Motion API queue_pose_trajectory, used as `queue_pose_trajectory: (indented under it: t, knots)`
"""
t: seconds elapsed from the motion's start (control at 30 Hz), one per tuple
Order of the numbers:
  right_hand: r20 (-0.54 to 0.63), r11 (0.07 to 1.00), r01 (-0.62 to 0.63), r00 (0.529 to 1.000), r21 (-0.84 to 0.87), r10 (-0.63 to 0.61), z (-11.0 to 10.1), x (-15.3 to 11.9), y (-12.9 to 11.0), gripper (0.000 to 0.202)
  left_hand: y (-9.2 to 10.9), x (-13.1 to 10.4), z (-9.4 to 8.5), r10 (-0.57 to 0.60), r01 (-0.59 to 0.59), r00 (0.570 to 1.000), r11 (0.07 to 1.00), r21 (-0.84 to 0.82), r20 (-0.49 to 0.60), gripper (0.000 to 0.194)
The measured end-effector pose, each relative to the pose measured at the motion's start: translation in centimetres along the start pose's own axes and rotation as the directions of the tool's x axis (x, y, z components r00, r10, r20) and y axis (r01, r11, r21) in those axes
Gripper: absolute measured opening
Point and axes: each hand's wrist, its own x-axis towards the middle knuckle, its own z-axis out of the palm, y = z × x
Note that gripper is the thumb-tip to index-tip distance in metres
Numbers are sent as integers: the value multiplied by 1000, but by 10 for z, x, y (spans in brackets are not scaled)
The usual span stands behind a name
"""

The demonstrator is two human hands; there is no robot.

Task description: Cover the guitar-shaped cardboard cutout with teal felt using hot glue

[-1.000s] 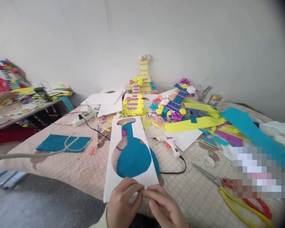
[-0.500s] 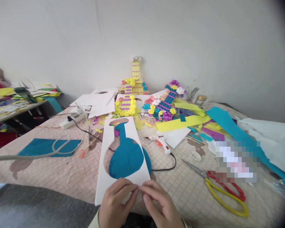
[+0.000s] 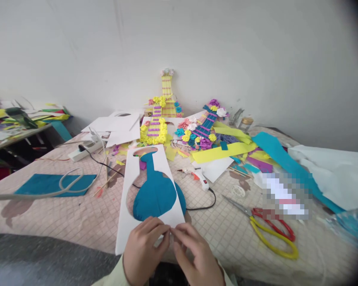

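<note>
My left hand (image 3: 145, 249) and my right hand (image 3: 193, 250) meet fingertip to fingertip at the near edge of the table. Both are closed in a pinch; whatever lies between the fingertips is too small or hidden to make out. Just beyond them lies a white board (image 3: 123, 222) with a vase- or guitar-shaped opening cut out of it. Dark teal paper (image 3: 156, 194) shows through the opening, and a rounded part sticks out past the board's right edge. A glue gun (image 3: 199, 177) with a black cord rests right of the board.
Scissors (image 3: 265, 224) with red and yellow handles lie at right, near a tape roll (image 3: 238, 191) and a blurred-out patch. At left are a folded teal sheet (image 3: 47, 184), a grey cable and a power strip (image 3: 85, 151). Flower-trimmed craft pieces (image 3: 155, 125) stand behind, with yellow paper strips (image 3: 223, 153).
The whole view has shifted slightly, so things on the table appear a little further left. My hands remain pinched together, with only slight finger movement.
</note>
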Motion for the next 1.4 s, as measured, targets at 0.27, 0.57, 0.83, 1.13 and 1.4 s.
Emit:
queue_pose_trajectory:
  t: [0.27,0.57,0.83,1.13,1.4]
  knots:
    - [41,1000,-26,999,-12,27,-1,-1,-3,28,3,2,-2,11,-11,1000,999,49,7,16]
    - [84,999,-44,996,-4,44,-1,-3,-3,26,2,-1,1,-24,22,999,999,35,39,16]
    - [109,998,-30,994,54,24,0,-3,4,25,0,-1,-1,-54,54,999,998,31,-1,17]
    - [-181,999,31,983,-7,-32,-21,1,29,17,-61,1,-42,-238,248,954,968,31,-183,16]
    - [-213,973,137,961,-187,-176,-13,13,60,11,-130,-14,-32,-497,497,832,865,-69,-245,33]
